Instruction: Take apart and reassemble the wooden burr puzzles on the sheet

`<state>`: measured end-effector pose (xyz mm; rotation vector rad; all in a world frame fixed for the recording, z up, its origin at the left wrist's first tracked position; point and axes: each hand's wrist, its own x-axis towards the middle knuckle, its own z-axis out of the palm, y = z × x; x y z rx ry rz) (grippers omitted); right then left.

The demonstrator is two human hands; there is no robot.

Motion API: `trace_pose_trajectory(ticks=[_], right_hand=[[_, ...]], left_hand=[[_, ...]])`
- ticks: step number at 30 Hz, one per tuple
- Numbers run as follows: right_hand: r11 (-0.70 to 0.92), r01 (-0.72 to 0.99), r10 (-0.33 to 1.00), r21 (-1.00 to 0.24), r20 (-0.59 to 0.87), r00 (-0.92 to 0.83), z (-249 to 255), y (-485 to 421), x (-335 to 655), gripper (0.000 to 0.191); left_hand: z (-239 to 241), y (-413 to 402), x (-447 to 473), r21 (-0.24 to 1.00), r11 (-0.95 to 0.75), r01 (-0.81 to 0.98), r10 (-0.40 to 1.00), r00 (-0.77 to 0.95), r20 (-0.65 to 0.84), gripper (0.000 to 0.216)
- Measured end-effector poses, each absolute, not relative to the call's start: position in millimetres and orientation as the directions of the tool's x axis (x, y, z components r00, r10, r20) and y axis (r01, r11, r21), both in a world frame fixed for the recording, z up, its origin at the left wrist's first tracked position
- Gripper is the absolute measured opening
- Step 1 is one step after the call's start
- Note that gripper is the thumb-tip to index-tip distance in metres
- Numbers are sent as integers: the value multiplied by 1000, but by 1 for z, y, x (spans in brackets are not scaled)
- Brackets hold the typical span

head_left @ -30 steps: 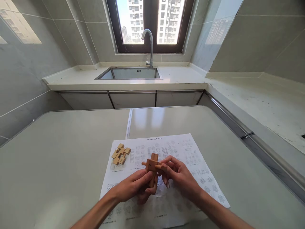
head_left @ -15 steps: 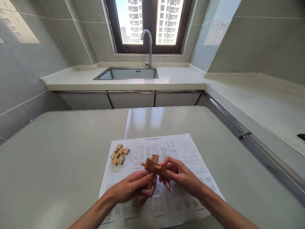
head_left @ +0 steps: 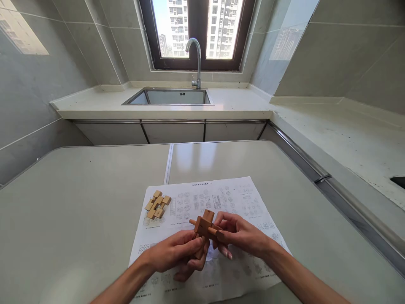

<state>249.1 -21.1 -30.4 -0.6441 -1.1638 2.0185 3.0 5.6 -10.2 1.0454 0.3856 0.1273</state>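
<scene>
The left grip (head_left: 177, 255) was closed from below around the lower end of a small wooden puzzle (head_left: 205, 226), with the thumb lying across its near side. The right grip (head_left: 243, 236) pinched the puzzle's right end between thumb and fingertips, where a round peg stuck out sideways. The puzzle was held in the air between both hands, tilted a little, just above the near half of a printed sheet (head_left: 247, 198) covered in small diagrams. The sheet lay flat on the pale worktop (head_left: 79, 202), and both forearms reached over its near edge. On the sheet's far left corner rested a second wooden piece (head_left: 157, 204), a lighter cluster of interlocked blocks, well apart from the hands and touched by neither. Beyond the worktop a counter ran along the wall with a steel sink (head_left: 172, 97) set into it. A curved tap (head_left: 196, 55) stood behind the sink under a dark-framed window (head_left: 196, 33) that showed tall buildings outside
</scene>
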Motion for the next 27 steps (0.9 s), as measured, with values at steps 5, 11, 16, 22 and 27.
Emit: trace_pose_trajectory(ticks=[5, 11, 16, 22, 27], right_hand=[[-359, -365, 752, -859, -35, -658, -34, -20, 250, 35], [-303, -264, 780, -916, -79, -621, -27, -19, 253, 35], [-252, -182, 760, -950, -78, -646, -22, -19, 256, 38], [-146, -130, 837, -981, -53, -544, -20, -22, 252, 36], [-197, -160, 828, -967, -76, -556, -20, -22, 247, 37]], left_hand=[[-8, 6, 3, 851, 522, 53, 287, 929, -233, 49], [-3, 5, 5, 879, 463, 114, 285, 920, -269, 49], [-5, 4, 5, 893, 444, 69, 315, 921, -228, 49], [-6, 3, 7, 913, 404, 52, 384, 896, -221, 48], [-7, 4, 7, 890, 454, 32, 380, 897, -227, 48]])
